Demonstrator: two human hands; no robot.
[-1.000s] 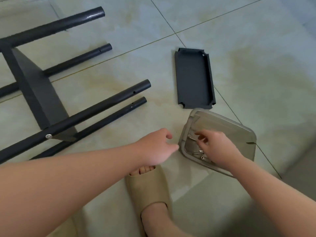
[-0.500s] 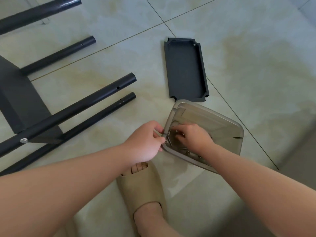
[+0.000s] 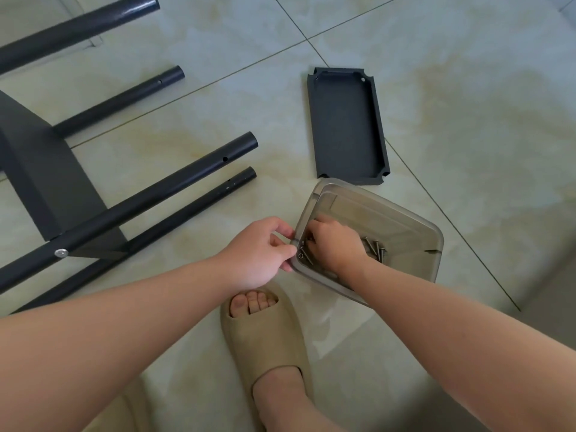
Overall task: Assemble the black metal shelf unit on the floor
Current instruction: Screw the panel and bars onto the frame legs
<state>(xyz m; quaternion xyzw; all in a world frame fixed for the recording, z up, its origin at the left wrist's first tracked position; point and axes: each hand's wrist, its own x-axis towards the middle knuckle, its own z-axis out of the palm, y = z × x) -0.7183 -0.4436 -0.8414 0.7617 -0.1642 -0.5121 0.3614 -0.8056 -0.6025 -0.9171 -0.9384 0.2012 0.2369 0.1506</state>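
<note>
The half-built black shelf frame lies on its side at the left: several black tubes [image 3: 174,185] run through one fitted black shelf panel [image 3: 46,179], held by a silver screw [image 3: 61,253]. A loose black shelf tray [image 3: 346,126] lies flat beyond a clear grey plastic container [image 3: 405,226] that holds several metal screws [image 3: 374,247]. My left hand [image 3: 258,251] pinches the container's near-left rim. My right hand [image 3: 333,244] reaches inside the container, its fingers curled among the screws; whether they hold one is hidden.
My foot in a beige slipper [image 3: 268,335] stands on the pale tiled floor [image 3: 467,104] just below the container. Another beige slipper edge shows at the bottom left. Tube ends point toward the loose tray.
My left hand has moved right and taken hold of the container's rim. My right hand has shifted toward the container's left corner, among the screws.
</note>
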